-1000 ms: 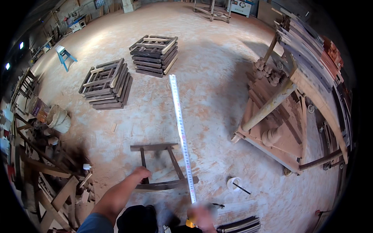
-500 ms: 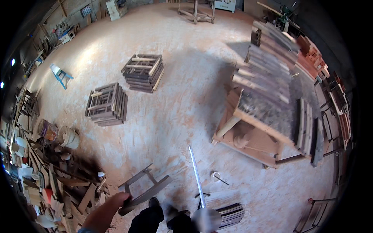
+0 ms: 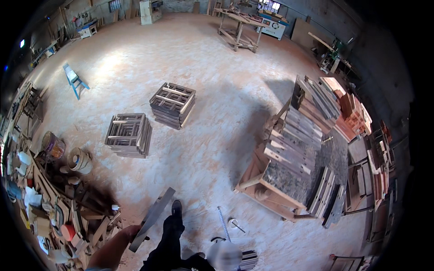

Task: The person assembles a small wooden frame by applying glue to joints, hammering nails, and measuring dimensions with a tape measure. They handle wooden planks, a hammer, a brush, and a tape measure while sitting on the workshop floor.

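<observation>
My left hand [image 3: 132,231] is closed around a dark wooden frame [image 3: 156,214] beside my left leg. The frame appears nearly edge-on, tilted, with one broad dark rail facing up; a short crosspiece end shows near my fingers. My right hand is outside the picture. By my feet stands a blurred round pale disc [image 3: 224,255], perhaps a stool top. Close to it lie a long pale metal strip [image 3: 223,223], a small white cup [image 3: 233,223] with a dark stick, and a row of dark slats [image 3: 248,260].
Two stacks of wooden frames [image 3: 129,135] [image 3: 173,104] stand on the floor ahead. To the right is a workbench [image 3: 289,189] loaded with slotted wooden pieces. Scrap wood [image 3: 77,217] and buckets [image 3: 79,160] crowd the left. A blue stand [image 3: 76,81] is farther off.
The wooden frame has turned from showing its open middle to nearly edge-on in my left hand. My view has shifted, and my left foot now shows farther forward.
</observation>
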`<state>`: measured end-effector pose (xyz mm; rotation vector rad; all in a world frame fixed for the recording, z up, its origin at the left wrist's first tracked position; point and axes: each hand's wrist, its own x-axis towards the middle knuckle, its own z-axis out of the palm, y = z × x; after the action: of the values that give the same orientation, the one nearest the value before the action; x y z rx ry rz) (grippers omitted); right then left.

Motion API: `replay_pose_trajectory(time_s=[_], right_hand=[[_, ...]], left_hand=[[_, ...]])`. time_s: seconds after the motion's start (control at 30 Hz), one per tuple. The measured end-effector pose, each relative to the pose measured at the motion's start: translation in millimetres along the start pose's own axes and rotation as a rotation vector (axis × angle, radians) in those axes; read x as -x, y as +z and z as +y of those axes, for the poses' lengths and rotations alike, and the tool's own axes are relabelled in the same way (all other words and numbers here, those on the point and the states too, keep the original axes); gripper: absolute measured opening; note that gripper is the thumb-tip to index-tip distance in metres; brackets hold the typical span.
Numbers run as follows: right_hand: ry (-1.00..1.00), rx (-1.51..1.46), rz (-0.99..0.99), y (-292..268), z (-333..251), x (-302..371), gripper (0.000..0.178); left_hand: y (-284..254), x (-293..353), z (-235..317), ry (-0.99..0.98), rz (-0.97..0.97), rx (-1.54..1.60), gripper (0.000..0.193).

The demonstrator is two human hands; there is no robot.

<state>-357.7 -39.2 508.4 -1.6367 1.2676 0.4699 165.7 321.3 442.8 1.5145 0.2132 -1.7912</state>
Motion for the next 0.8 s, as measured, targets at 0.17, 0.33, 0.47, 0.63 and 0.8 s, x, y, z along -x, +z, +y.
replay_pose_trajectory(time_s=[0.17, 0.33, 0.47, 0.63, 0.8], right_hand=[[-0.077, 0.083, -0.031, -12, -105, -69, 0.035], [-0.293, 0.457, -0.056, -34, -212, -124, 0.025], [-0.319, 0.285, 0.030, -42, -341, -185, 0.027], [-0.195, -0.103, 0.052, -73, -438, -244, 0.034], [-0.235, -0.066, 0.021, -112, -498, -359, 0.030]], left_hand=[[-31, -17, 85, 0.248, -0.109, 0.195, 0.029], [-15, 4, 239, -0.017, -0.017, 0.429, 0.029], [-60, -16, 296, -0.031, 0.039, 0.468, 0.028], [-65, -33, 419, 0.098, 0.193, 0.327, 0.023], [-62, -59, 554, 0.135, 0.282, 0.250, 0.021]])
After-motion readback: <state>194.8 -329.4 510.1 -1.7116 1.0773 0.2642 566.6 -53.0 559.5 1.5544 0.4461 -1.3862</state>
